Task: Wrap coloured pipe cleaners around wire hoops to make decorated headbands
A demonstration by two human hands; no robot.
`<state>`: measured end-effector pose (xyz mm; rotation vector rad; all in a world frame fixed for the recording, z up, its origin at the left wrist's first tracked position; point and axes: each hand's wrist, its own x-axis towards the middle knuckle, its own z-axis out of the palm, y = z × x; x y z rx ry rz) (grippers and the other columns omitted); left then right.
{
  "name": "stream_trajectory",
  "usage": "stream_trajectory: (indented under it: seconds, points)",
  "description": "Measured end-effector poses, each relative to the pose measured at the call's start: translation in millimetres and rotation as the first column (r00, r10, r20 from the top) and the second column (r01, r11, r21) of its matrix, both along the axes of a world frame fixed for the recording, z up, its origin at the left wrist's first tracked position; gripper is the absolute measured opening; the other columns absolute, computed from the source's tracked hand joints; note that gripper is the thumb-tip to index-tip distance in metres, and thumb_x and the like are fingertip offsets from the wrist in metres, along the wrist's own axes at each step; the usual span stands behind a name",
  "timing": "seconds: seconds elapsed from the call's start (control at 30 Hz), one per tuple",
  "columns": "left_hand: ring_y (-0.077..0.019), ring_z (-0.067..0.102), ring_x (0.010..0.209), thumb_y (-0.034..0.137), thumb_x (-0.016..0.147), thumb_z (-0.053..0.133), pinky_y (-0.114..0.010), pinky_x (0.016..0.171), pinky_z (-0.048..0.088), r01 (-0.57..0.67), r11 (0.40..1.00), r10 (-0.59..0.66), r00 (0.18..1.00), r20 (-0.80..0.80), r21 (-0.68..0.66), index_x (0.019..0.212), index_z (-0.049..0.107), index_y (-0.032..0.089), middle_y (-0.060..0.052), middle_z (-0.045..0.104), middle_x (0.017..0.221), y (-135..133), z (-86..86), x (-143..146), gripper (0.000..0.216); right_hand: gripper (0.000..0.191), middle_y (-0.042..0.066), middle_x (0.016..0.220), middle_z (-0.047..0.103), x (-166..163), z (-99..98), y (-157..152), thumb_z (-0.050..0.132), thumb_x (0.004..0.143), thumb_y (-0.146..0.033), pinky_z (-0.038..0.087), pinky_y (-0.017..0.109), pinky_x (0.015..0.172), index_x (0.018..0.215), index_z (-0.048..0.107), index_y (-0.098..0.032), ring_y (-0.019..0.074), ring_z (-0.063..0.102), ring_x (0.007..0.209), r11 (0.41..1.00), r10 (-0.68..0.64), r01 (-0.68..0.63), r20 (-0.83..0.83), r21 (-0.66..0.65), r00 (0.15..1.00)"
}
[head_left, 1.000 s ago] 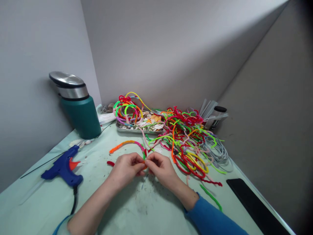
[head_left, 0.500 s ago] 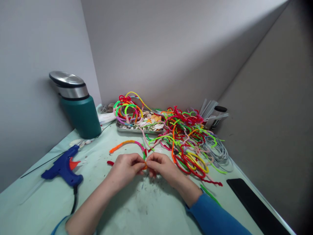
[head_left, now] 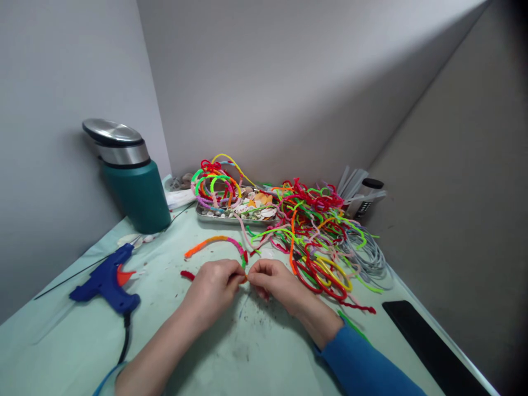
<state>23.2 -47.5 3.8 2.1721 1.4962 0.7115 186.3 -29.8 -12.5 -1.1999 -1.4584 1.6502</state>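
Note:
In the head view my left hand and my right hand meet fingertip to fingertip over the table. Both pinch a pipe cleaner, of which a short orange bit shows between the fingers. A multicoloured strand of pipe cleaner, orange, magenta and green, curves up from behind my fingers; whether it joins the orange bit is hidden. The red end of a pipe cleaner sticks out beyond my left hand.
A blue glue gun lies at the left, near a teal bottle. Behind my hands are a metal tray of shells and a tangled heap of pipe cleaners. A black strip lies at the right edge.
My fingertips have shifted slightly around the orange bit, and my left hand has rolled a little. Both hands keep their pinch; the other things have not moved.

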Motion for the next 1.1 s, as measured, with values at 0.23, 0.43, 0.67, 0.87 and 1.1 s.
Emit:
stream_trajectory:
  seconds: [0.23,0.43,0.67,0.87,1.1]
  points:
    - [-0.015,0.058,0.065,0.016,0.078,0.048,-0.024,0.059,0.036,-0.02,1.0,0.02,1.0,0.009,0.004,0.07,0.065,0.018,-0.003,0.067,0.069,0,0.4,1,0.019,0.007,-0.006,0.048,0.044,-4,0.2,-2,0.057,0.068,-0.02,0.026,0.018,0.034,0.065,0.052,-0.016,0.005,0.037,0.038,0.999,-0.048,0.048,-0.002,-0.007,0.999]
    - [-0.0145,0.058,0.064,0.018,0.076,0.05,-0.024,0.059,0.037,-0.049,0.998,0.051,0.995,0.089,-0.033,0.069,0.065,0.019,-0.001,0.067,0.067,1,1.3,0,0.017,0.009,-0.006,0.049,0.045,-4,-0.1,-3,0.057,0.069,-0.021,0.028,0.017,0.035,0.066,0.05,-0.016,0.0053,0.039,0.038,0.997,-0.068,0.066,-0.055,-0.035,0.996]
    - [-0.0159,0.061,0.06,0.027,0.076,0.052,-0.024,0.057,0.041,-0.051,0.971,0.124,0.943,0.307,-0.235,0.069,0.065,0.02,0.0,0.065,0.061,6,-4.4,-1,0.016,0.016,-0.006,0.05,0.046,-4,-2.9,-4,0.06,0.074,-0.029,0.03,0.016,0.035,0.07,0.05,-0.017,0.0057,0.041,0.039,0.995,-0.061,0.052,-0.116,-0.081,0.991]
    - [-0.0175,0.064,0.063,0.032,0.072,0.058,-0.025,0.058,0.047,0.045,0.921,0.196,0.805,0.559,-0.387,0.071,0.06,0.017,-0.001,0.064,0.069,10,-9.4,0,0.016,0.02,-0.005,0.054,0.05,-5,-3.9,-3,0.063,0.074,-0.033,0.032,0.016,0.038,0.075,0.054,-0.016,0.0054,0.043,0.042,0.997,-0.064,0.056,-0.211,-0.048,0.975]
    - [-0.0173,0.064,0.062,0.034,0.069,0.06,-0.025,0.058,0.047,0.018,0.919,0.205,0.831,0.517,-0.394,0.072,0.062,0.017,-0.001,0.066,0.067,9,-7.1,2,0.017,0.02,-0.006,0.052,0.049,-6,-2.8,-3,0.063,0.073,-0.032,0.031,0.016,0.037,0.073,0.053,-0.015,0.0053,0.042,0.041,0.998,-0.065,0.063,-0.205,-0.017,0.977]
